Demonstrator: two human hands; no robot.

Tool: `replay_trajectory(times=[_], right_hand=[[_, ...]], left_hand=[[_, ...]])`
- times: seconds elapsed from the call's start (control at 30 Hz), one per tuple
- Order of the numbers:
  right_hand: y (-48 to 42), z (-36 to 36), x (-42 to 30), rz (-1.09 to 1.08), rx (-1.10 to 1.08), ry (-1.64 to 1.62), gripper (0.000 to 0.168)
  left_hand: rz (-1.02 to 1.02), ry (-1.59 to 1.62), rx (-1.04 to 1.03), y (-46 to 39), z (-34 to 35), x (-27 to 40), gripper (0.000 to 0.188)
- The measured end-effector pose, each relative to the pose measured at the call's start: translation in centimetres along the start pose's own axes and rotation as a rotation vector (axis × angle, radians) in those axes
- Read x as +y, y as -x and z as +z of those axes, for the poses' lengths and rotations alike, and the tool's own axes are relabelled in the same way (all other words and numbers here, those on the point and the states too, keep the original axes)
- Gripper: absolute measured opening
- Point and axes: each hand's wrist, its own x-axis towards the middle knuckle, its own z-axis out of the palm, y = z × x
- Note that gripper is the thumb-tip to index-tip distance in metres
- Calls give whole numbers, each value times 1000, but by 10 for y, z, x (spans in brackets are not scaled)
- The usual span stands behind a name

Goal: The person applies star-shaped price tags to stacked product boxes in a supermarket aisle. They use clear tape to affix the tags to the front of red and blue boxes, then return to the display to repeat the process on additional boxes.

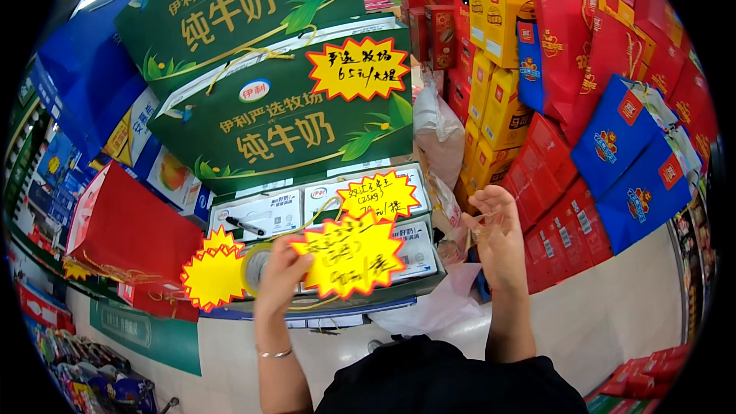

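Observation:
My left hand (pixel 279 276) pinches a yellow starburst price card (pixel 351 256) with a red edge and handwriting. Raised on the right, my right hand (pixel 499 241) has its fingers curled around what looks like a strip of clear tape (pixel 490 217). A roll of clear tape (pixel 253 270) lies beside my left wrist, partly hidden by that hand. White milk cartons (pixel 259 213) sit below, with a black marker pen (pixel 244 225) on top. Another handwritten card (pixel 380 195) rests behind the held one. Blank yellow starburst cards (pixel 214 276) are stacked at the left.
Green Yili milk gift boxes (pixel 287 121) rise ahead, one bearing a price card (pixel 359 69). A red gift bag (pixel 138 224) stands left. Yellow boxes (pixel 494 109), red boxes (pixel 566 236) and blue bags (pixel 641 184) line the right. Clear plastic wrap (pixel 437 299) hangs near my right arm.

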Motion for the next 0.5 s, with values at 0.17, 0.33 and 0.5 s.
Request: replay_trajectory(times=[0.17, 0.33, 0.5], right_hand=[[-11, 26, 6, 23, -44, -133, 47], [-14, 71, -5, 72, -234, -46, 61], [-11, 102, 3, 188, -312, -175, 46]], left_hand=[[172, 755, -189, 34, -2, 0, 22], [-301, 1449, -529, 28, 32, -74, 21], [-464, 1364, -293, 49, 83, -47, 25]])
